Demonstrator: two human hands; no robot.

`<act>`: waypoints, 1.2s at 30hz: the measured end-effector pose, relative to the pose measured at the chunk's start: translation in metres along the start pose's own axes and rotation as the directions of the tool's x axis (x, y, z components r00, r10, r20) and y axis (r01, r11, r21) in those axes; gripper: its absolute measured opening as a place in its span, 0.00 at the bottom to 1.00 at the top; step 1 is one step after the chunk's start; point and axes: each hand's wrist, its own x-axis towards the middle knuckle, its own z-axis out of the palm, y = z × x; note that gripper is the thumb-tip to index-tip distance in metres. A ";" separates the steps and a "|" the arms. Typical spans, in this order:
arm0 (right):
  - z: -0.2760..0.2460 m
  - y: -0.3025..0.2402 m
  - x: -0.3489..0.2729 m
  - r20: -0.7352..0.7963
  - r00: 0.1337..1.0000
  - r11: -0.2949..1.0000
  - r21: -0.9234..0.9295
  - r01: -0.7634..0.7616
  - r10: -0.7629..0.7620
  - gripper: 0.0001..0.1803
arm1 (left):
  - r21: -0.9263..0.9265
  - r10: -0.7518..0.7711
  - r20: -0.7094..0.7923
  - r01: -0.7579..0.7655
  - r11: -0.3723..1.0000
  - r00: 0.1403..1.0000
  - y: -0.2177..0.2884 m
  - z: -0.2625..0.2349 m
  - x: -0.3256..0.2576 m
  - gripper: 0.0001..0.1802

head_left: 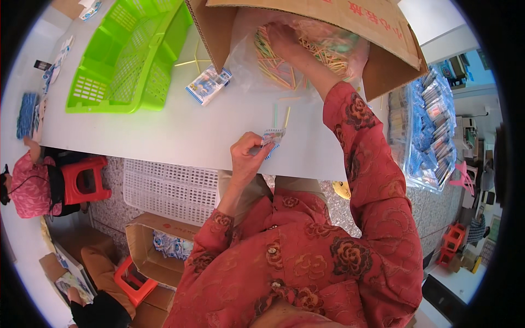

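Near the table's front edge, my left hand (247,154) is closed on a small clear packet (273,138) with blue-striped edges. Just beyond the packet are a pale green stick (275,115) and a yellow stick (287,117); I cannot tell whether they poke out of it. My right hand (281,42) reaches into an open cardboard carton (402,38) lined with a clear plastic bag (243,60). Inside, it touches a heap of thin pastel sticks (273,74). Its fingertips are hidden among them, so their grip cannot be made out.
A green basket (156,82) stands on the left, near a blue-and-white packet (209,85). At the right, a clear bin (407,131) holds many filled packets. Below the table are a white crate (169,186) and an open carton (143,249). Other people sit at left.
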 end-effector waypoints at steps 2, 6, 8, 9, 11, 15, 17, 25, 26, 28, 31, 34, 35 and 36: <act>0.003 0.000 -0.001 -0.034 0.999 1.000 0.018 -0.024 0.025 0.14 | -0.021 -0.015 0.009 0.015 1.000 1.000 0.000 0.001 0.000 0.07; 0.001 -0.002 -0.002 0.045 0.984 0.974 0.139 -0.179 0.175 0.17 | -0.029 -0.020 0.008 0.020 0.999 1.000 0.001 0.000 0.000 0.06; 0.000 0.004 -0.007 -0.081 0.986 0.973 0.192 -0.127 0.144 0.16 | -0.032 -0.029 0.007 0.029 0.999 1.000 0.000 0.000 0.000 0.06; 0.001 0.011 -0.010 -0.207 0.971 0.970 0.234 -0.071 0.121 0.15 | -0.032 -0.027 0.009 0.028 0.999 1.000 0.000 0.001 0.001 0.06; -0.004 0.024 -0.015 -0.182 0.977 0.949 0.311 -0.052 0.113 0.13 | -0.036 -0.004 0.014 0.005 0.999 1.000 0.001 0.001 0.001 0.06; -0.018 0.048 -0.027 0.028 0.985 0.882 0.441 -0.166 0.171 0.11 | -0.037 -0.020 0.020 0.021 0.999 1.000 0.005 0.001 0.001 0.06; -0.023 0.059 -0.041 -0.010 0.983 0.823 0.548 -0.146 0.182 0.11 | -0.059 -0.040 0.010 0.041 0.997 0.999 0.003 0.002 0.000 0.06; -0.069 0.030 -0.145 0.093 0.979 0.382 0.911 -0.156 0.179 0.11 | -0.029 -0.061 -0.050 0.059 0.998 0.997 -0.001 0.000 -0.002 0.07; -0.070 0.020 -0.164 0.066 0.976 0.361 0.922 -0.139 0.207 0.10 | -0.027 -0.064 -0.060 0.062 0.998 0.996 -0.002 0.001 -0.002 0.07; -0.054 0.008 -0.193 0.042 0.969 0.336 0.934 -0.125 0.245 0.09 | -0.031 -0.065 -0.029 0.064 0.998 0.998 -0.007 0.001 -0.002 0.05; -0.013 -0.004 -0.223 -0.104 0.985 0.581 0.814 0.005 0.136 0.08 | -0.016 -0.069 0.010 0.070 0.997 0.998 -0.010 0.000 -0.001 0.04; -0.017 -0.013 -0.232 -0.111 0.983 0.597 0.802 0.001 0.147 0.04 | 0.005 -0.049 -0.004 0.049 0.999 0.999 -0.012 0.000 0.001 0.06; -0.025 -0.014 -0.231 -0.076 0.981 0.545 0.837 -0.034 0.178 0.04 | 0.007 -0.017 -0.017 0.017 1.000 1.000 -0.011 0.000 0.002 0.08; -0.030 -0.015 -0.231 -0.040 0.978 0.491 0.869 -0.067 0.205 0.04 | 0.012 -0.019 -0.016 0.019 1.000 1.000 -0.010 0.000 0.001 0.08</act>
